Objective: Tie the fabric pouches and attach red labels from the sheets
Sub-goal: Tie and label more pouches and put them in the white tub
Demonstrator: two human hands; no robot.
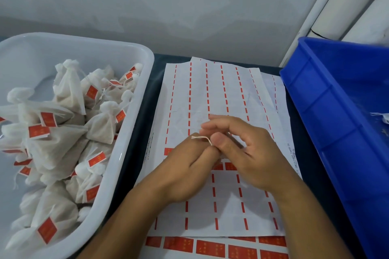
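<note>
From the head view, whatever the two hands hold is mostly hidden behind them; only a short loop of thin white string [201, 139] shows, pinched in the grip of the left hand [185, 171] and right hand [245, 153], whose fingers are curled together over the label sheet [212, 99]. That sheet is thin, creased white paper, mostly stripped to red dashes, with whole red labels [210, 248] cut off at the bottom edge; it lies on the dark bench [145, 99]. Soft, gauzy tied pouches [63, 139] with red tags fill the smooth white tub [126, 132] on the left; the rigid blue crate [328, 111] on the right is cropped, its contents blurred.
</note>
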